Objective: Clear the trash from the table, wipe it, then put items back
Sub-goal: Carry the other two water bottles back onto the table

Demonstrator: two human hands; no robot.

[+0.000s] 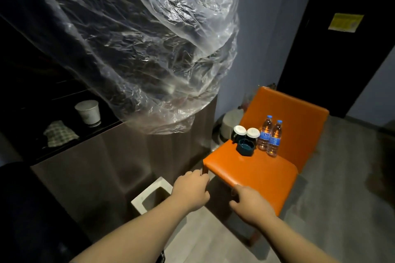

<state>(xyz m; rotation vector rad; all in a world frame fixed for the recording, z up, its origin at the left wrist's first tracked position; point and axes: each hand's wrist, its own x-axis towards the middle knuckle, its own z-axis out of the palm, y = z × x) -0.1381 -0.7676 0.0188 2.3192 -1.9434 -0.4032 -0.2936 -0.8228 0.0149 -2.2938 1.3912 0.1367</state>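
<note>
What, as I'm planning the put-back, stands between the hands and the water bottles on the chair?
For the left hand, the dark teal ashtray sits before the clear plastic water bottles; the right hand has only bare orange chair seat.

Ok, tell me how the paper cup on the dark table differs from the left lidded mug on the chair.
The paper cup is pale and open-topped; the left lidded mug is dark under a white lid. The paper cup stands on the dark table, the mug on the orange chair. Both stand upright.
</note>
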